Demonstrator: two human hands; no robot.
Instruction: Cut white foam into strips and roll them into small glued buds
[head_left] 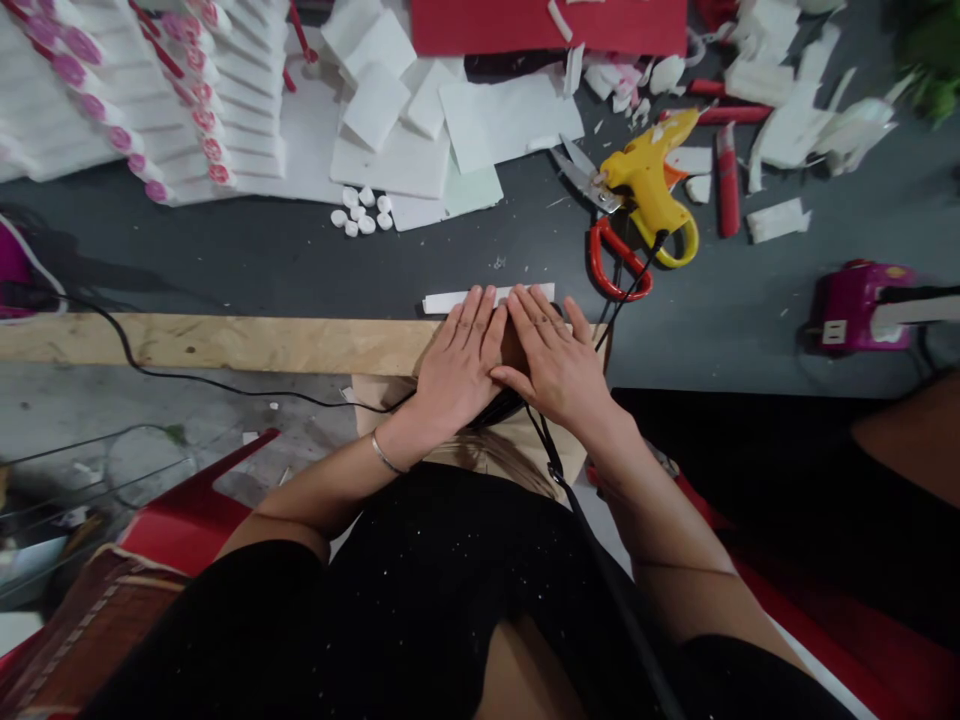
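Observation:
A narrow white strip point(450, 301) lies along the front part of the dark table, just behind the wooden edge. My left hand point(461, 365) rests flat with its fingers stretched out, their tips on the strip. Beside it my right hand point(559, 365) lies palm down, fingers extended, its fingertips also over the strip. The two hands nearly touch, and whatever is beneath their palms is hidden. Behind them is a small group of white rolled pieces point(365, 222).
Red-handled scissors point(598, 262) and a yellow glue gun point(649, 180) lie behind my right hand. White sheets point(510, 115) and rows of pink-tipped white rolls point(240, 120) stand at the back. A black cord point(225, 383) crosses the wooden edge point(300, 343). A purple device point(862, 305) sits right, near another person's arm.

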